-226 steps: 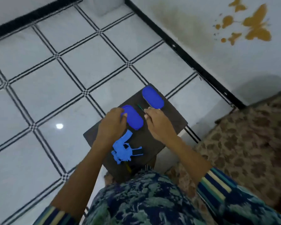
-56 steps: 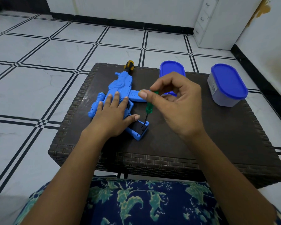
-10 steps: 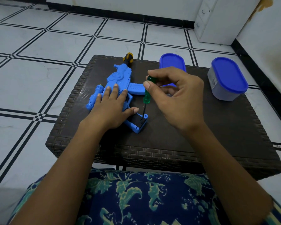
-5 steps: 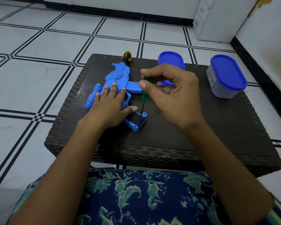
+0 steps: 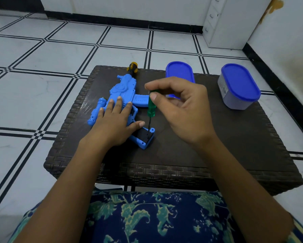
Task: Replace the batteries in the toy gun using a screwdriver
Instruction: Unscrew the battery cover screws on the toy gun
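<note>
Barely shifting since a moment ago: right hand point(image 5: 184, 109) pinching screwdriver point(image 5: 151, 106) upright, left hand point(image 5: 114, 127) flat, pinning light, slippery toy gun point(image 5: 124, 95); gripping best beside handle.

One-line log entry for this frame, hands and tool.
left hand: flat on toy gun | right hand: pinching green screwdriver upright | tip: on black battery cover | phase: screw work

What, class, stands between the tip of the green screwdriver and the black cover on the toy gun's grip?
Nothing visible. The right hand holds the green screwdriver upright, its shaft running straight down to the black cover on the toy gun. The left hand lies flat on the gun's body, its thumb beside the cover, not across it.
</note>
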The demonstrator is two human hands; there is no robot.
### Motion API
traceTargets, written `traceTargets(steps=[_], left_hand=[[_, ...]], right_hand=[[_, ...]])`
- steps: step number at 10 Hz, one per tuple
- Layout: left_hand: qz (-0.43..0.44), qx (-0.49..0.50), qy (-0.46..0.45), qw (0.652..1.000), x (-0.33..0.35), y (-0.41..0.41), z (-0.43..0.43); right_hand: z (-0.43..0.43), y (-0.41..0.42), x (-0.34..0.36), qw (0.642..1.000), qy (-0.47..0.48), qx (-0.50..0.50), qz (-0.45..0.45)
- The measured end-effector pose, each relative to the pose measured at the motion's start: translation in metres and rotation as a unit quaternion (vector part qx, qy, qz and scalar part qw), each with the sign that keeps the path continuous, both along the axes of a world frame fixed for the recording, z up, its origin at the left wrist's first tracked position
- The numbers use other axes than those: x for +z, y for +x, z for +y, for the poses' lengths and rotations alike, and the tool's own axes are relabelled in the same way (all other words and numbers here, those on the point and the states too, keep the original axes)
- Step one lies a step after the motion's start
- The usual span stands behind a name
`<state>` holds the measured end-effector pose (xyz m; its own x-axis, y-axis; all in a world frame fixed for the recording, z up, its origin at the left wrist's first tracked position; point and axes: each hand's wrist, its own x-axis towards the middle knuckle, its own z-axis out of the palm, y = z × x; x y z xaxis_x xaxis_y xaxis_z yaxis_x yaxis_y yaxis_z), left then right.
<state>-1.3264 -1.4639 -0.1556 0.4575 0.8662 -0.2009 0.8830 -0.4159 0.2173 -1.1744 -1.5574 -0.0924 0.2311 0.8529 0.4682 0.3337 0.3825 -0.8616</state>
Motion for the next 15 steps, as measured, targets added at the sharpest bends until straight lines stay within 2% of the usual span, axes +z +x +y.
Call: traceTargets(steps=[6,9,10,13,15], left_hand=[[-0.001,-0.003,0.000,1.000,-0.0043,-0.0011,0.0012],[0.003,0.001,-0.003,1.000,-0.0018,-0.0004,0.0000],[0.001,0.002,-0.002,1.000,-0.0022,-0.0004,-0.0003],[0.004,0.001,-0.003,1.000,-0.0018,0.0001,-0.0008],[0.004,-0.002,-0.003,1.000,-0.0017,-0.0002,-0.0004]], right_hand=[[-0.0029,-0.0012,0.0016,0.997,-0.023,0.028,0.062],[0.0008,0.0026,-0.0031,0.998,0.018,-0.058,-0.003],[0.0002,0.0011,-0.0033,0.998,0.021,-0.059,-0.029],[0.0010,0.0013,-0.0031,1.000,-0.011,0.008,0.014],[0.0006,0.0003,-0.0034,1.000,-0.018,0.016,-0.005]])
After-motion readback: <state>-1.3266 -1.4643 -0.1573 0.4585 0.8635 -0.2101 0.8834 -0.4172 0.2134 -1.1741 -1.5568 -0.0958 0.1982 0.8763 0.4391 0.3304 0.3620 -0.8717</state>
